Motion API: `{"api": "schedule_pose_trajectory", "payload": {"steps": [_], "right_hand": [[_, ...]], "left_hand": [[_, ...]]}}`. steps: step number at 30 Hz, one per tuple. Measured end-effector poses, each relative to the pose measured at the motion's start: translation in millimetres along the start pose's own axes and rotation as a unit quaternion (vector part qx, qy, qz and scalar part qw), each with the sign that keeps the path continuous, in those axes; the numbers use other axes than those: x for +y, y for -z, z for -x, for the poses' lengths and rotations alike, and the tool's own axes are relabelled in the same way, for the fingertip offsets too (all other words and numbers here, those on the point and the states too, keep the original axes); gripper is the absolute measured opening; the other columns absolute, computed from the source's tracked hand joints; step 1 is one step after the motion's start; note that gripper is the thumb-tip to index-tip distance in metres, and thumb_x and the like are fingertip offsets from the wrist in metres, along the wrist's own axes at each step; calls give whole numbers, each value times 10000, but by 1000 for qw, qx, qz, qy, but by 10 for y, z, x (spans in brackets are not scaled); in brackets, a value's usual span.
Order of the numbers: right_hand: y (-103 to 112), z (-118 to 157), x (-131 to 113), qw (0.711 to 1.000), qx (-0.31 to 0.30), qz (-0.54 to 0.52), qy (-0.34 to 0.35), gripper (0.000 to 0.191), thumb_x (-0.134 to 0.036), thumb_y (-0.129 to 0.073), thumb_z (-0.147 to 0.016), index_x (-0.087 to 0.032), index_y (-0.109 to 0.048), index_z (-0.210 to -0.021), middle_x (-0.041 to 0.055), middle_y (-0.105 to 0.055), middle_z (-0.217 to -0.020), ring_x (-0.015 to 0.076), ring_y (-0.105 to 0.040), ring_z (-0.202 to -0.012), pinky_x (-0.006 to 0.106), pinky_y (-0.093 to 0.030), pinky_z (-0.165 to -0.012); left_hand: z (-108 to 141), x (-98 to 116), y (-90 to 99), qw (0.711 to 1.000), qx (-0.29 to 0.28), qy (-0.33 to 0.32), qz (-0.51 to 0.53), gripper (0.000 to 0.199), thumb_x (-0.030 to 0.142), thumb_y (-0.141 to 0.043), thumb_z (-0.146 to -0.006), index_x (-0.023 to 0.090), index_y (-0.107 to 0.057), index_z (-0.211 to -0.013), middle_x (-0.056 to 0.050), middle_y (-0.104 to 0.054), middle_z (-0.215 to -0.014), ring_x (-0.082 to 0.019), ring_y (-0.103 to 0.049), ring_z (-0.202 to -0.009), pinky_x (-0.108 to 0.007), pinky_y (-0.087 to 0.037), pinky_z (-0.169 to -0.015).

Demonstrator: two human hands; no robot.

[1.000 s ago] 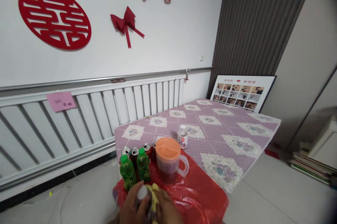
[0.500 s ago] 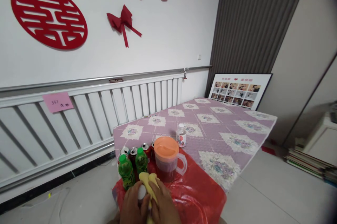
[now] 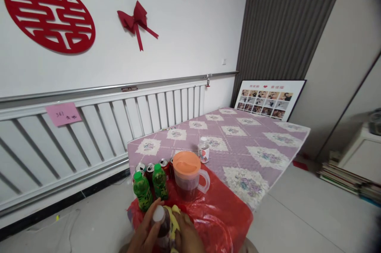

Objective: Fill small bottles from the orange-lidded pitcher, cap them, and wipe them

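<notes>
Close to me at the table's near edge, my left hand (image 3: 145,231) is closed round a clear bottle (image 3: 163,227) with a white cap. My right hand (image 3: 189,231) presses a yellow cloth (image 3: 173,219) against the bottle's right side. The bottle stands roughly upright, its lower part hidden by my fingers and the frame's edge. Just beyond are two green bottles (image 3: 143,191) with green caps, and a clear pitcher (image 3: 187,177) with an orange lid. Several drink cans (image 3: 150,169) stand behind the green bottles, partly hidden.
A red plastic sheet (image 3: 220,221) covers the near end of the table, over a purple floral tablecloth (image 3: 232,154). A small clear bottle (image 3: 204,152) stands behind the pitcher. A white radiator (image 3: 113,122) runs along the left wall. A framed photo board (image 3: 269,98) leans at the back.
My right hand and the cloth have shifted lower along the bottle's side. More of the bottle below its cap now shows. The view has tilted slightly.
</notes>
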State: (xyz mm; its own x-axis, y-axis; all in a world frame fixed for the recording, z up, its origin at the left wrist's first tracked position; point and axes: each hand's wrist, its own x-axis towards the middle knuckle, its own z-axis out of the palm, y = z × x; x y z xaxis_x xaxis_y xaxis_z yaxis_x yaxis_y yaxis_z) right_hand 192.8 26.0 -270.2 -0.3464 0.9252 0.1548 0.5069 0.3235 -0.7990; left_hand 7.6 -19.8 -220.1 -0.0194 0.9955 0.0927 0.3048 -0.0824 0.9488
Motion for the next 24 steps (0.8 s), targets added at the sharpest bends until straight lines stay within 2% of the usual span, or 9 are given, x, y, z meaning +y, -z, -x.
{"api": "schedule_pose_trajectory", "payload": {"steps": [2, 4, 8, 12, 14, 18, 21, 24], "right_hand": [[26, 18, -43, 1000, -7, -7, 3, 671, -5, -490, -704, -190, -614, -1337, 116, -634, -1360, 230, -577, -1279, 366, -432, -1105], [78, 40, -126, 999, -4, -28, 18, 612, -48, -464, -793, -212, -578, -1371, 95, -585, -1422, 205, -528, -1330, 356, -408, -1127], [231, 43, -406, 996, 32, -57, 60, 527, -151, -437, -899, -257, -534, -1405, 78, -492, -1510, 213, -435, -1405, 410, -361, -1164], [296, -9, -579, 996, 29, -7, 89, 511, -174, -461, -888, -250, -564, -1383, 102, -464, -1528, 244, -411, -1420, 448, -361, -1162], [259, -19, -539, 998, 11, 10, 65, 534, -142, -472, -858, -234, -578, -1373, 115, -478, -1518, 251, -428, -1409, 451, -362, -1160], [129, 14, -317, 999, -32, 10, -7, 630, -39, -476, -753, -230, -615, -1337, 109, -592, -1420, 246, -533, -1329, 435, -417, -1119], [101, 46, -233, 999, -39, 8, -15, 635, -31, -491, -726, -215, -633, -1317, 112, -626, -1380, 251, -566, -1296, 433, -432, -1107], [172, 49, -315, 1000, -29, 0, -3, 613, -82, -487, -792, -237, -573, -1379, 87, -552, -1462, 219, -492, -1365, 411, -386, -1149]], "left_hand": [[22, 0, 45, 1000, -9, 4, 12, 558, 447, -498, -919, 232, -458, -1433, -84, -499, -1515, -260, -437, -1416, -453, -322, -1207], [37, -27, 51, 1000, 6, 9, 13, 559, 453, -516, -904, 225, -481, -1413, -90, -512, -1504, -266, -463, -1396, -445, -353, -1190], [53, -31, -29, 997, 67, 34, -12, 534, 416, -532, -872, 188, -534, -1355, -122, -571, -1443, -286, -526, -1335, -452, -425, -1135], [59, 55, -143, 986, 147, 54, -49, 511, 372, -550, -835, 169, -562, -1304, -146, -625, -1358, -304, -603, -1223, -487, -486, -1052], [63, 62, -173, 982, 172, 56, -55, 498, 374, -570, -828, 178, -570, -1286, -140, -644, -1321, -300, -624, -1187, -480, -507, -1018], [71, -25, -171, 980, 184, 50, -59, 473, 385, -606, -821, 194, -594, -1253, -125, -661, -1285, -290, -637, -1163, -463, -520, -994], [71, -53, -173, 977, 193, 45, -76, 456, 374, -615, -811, 202, -608, -1233, -116, -666, -1277, -286, -630, -1173, -467, -504, -1012], [65, 21, -202, 973, 208, 36, -90, 435, 374, -583, -825, 193, -610, -1220, -118, -674, -1255, -278, -628, -1165, -464, -491, -1023]]}}
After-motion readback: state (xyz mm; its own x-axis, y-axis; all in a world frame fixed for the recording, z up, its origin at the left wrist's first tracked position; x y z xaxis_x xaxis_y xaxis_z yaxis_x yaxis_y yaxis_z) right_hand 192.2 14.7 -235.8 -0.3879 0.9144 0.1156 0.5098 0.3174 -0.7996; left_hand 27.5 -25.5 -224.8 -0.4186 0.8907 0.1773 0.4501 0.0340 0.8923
